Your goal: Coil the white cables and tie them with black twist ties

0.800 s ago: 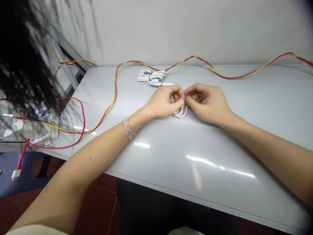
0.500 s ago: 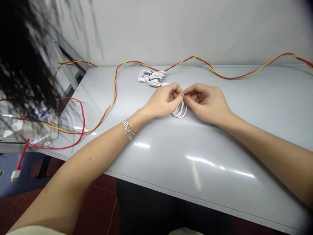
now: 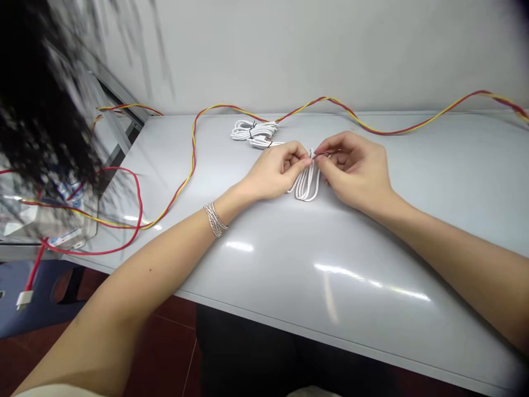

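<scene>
My left hand (image 3: pixel 275 172) and my right hand (image 3: pixel 353 168) meet above a looped white cable (image 3: pixel 308 187) lying on the grey table (image 3: pixel 330 259). The left fingertips pinch the top of the loops. Between the right thumb and forefinger is a thin dark twist tie (image 3: pixel 322 156), running across the loops' upper end. The hands hide part of the loops. Farther back lies a second white cable coil (image 3: pixel 253 130), bound with a dark tie. A silver chain bracelet (image 3: pixel 214 219) circles my left wrist.
A red-and-yellow twin wire (image 3: pixel 193 149) runs along the table's back edge and drops off the left side. Blurred dark hair covers the upper left of the view. A clear plastic package (image 3: pixel 49 220) and a red cable with a white plug (image 3: pixel 25 299) sit below the left.
My right hand has drawn slightly rightward, pulling the dark tie with it. More of the white loops now shows between my hands, and they look slightly more spread.
</scene>
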{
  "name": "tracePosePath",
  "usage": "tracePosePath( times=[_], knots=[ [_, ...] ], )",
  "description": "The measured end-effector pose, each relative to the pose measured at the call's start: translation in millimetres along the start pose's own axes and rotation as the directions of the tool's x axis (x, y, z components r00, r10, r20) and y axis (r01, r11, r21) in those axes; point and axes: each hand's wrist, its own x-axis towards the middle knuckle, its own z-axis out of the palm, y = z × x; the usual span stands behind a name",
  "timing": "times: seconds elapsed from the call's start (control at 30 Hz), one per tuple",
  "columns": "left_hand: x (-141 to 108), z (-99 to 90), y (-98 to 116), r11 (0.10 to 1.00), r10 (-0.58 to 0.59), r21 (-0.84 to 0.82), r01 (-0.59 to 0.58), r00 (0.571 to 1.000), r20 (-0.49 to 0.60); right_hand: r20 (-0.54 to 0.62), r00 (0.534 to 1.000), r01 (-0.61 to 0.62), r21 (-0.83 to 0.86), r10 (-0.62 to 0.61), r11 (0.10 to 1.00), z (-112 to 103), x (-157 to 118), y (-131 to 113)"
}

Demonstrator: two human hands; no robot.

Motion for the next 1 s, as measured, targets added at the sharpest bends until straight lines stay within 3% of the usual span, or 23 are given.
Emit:
tracePosePath(
  times=[0.2,0.47,1.0],
  knots=[
    [-0.2,0.0,0.4,1.000,-0.005,0.002,0.005,1.000,-0.002,-0.029,0.998,-0.059,0.027,0.059,0.998,-0.3,0.9,-0.8],
    [-0.4,0.2,-1.0,0.999,-0.022,0.027,0.023,0.999,-0.030,0.057,0.998,0.015,-0.058,-0.012,0.998,0.2,0.4,1.2],
    [-0.3,1.7,-2.5,0.997,-0.012,0.070,0.022,0.991,-0.135,0.049,0.999,-0.001,-0.110,0.006,0.994,0.6,1.0,-0.8]
  ],
)
